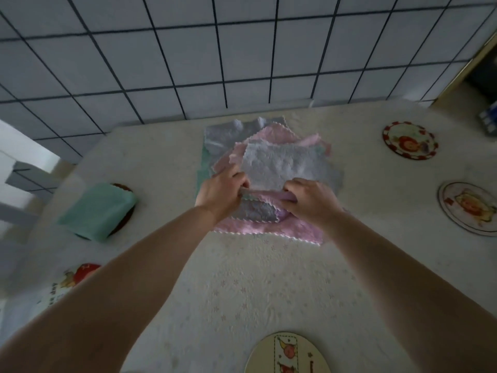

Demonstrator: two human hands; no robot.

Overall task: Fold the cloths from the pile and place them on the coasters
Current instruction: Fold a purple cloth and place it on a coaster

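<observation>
At the pile [269, 168], my left hand [220, 192] and right hand [309, 200] each pinch the grey cloth [282, 165] — near edge raised to fold it.

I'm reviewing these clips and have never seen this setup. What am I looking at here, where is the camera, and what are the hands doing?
There is no machine: a person wears a camera on the head, looking down at their own bare arms. The left hand and right hand both pinch the near edge of a grey cloth on top of a pile of cloths on the table. To the left, a folded green cloth already lies on a coaster. Bare picture coasters lie at the right and near edge.
</observation>
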